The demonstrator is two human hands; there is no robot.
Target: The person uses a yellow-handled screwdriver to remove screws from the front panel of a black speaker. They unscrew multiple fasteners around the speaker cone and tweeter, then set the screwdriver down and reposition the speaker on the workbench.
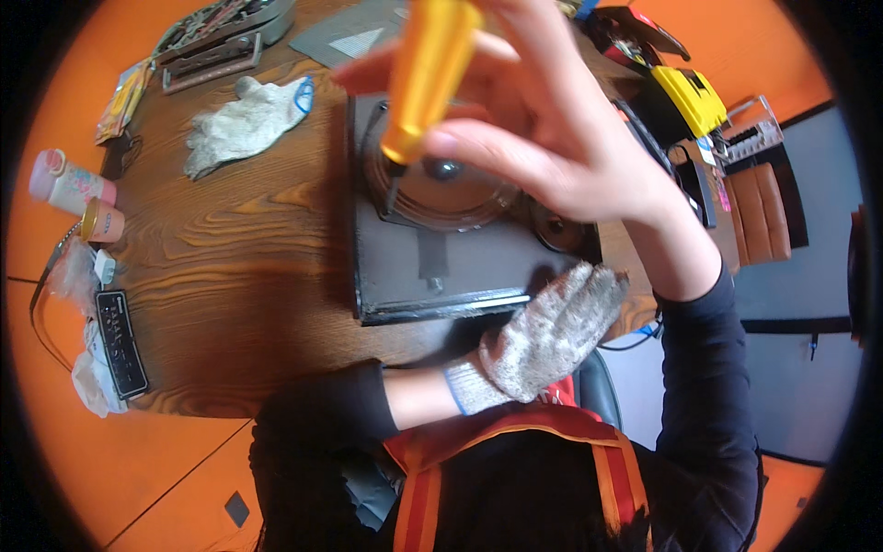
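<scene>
My right hand (543, 129) is bare and raised close to the camera. Between its thumb and fingers it grips a screwdriver (428, 87) by a yellow fluted handle, held upright over a dark flat box-shaped appliance (487, 267). A round glassy plate (451, 207) with a dark knob-like centre sits on the appliance, partly behind the hand. My left hand (556, 336), in a grey-white knitted glove, lies flat with its fingers stretched out by the appliance's near right corner. Nothing shows in it. The screwdriver's tip cannot be made out clearly.
A second knitted glove (244, 124) lies on the wooden table (230, 276), left of the appliance. Cups and a bottle (74, 184) stand along the left edge, near a black panel (121, 342). A metal tool tray (221, 37) is far left; a yellow case (690, 99) is far right.
</scene>
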